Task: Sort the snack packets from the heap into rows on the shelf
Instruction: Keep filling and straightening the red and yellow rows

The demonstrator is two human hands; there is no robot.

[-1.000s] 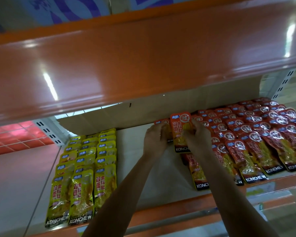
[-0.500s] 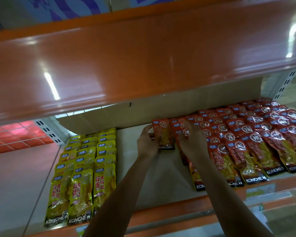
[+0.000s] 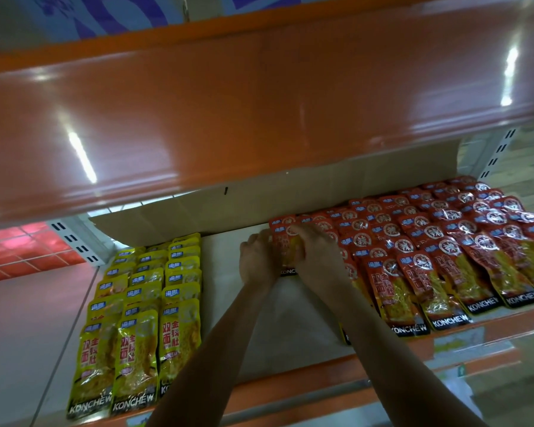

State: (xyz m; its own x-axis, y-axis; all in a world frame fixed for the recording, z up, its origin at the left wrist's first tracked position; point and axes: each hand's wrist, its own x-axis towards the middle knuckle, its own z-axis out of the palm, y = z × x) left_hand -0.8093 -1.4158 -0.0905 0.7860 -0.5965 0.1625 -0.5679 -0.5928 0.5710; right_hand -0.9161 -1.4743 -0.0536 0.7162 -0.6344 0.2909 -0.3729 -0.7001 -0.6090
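Lower shelf [image 3: 290, 318]: pale liner, bare strip down the middle btwn two colour blocks, which looks like the working gap. Red packets [image 3: 444, 257] fill the right side in shingled rows, each overlapping the one behind so logo + brand strip show, prob. for quick reading from the aisle. Yellow packets [image 3: 142, 303] on the left, three rows, same shingling, well apart from the red, so the sort looks to be by colour/flavour. Both forearms reach to the back of the shelf at the red block's left edge. Right hand [image 3: 316, 260]: fingers bent over the face of one red packet [image 3: 285, 251], gripping it. Left hand [image 3: 258, 260]: fingers curled on the packet's left edge, pinching it. Two-handed hold is prob. to square it against the neighbouring row. Packet sits at the rear of the bare strip, touching the red block. Heap not in view. Around: upper shelf [image 3: 259, 118], glossy orange, hangs low, hides the rear of the lower shelf + cramps the reach. Cardboard sheet [image 3: 259, 208] stands along the back, a stop for the rows. Orange front rail [image 3: 290, 392] runs under the arms. Half-hidden packet [image 3: 345, 334] at the front lies mostly under the right forearm, so the arm could drag it. Slotted upright [image 3: 74, 241] at left rear, out of the way.
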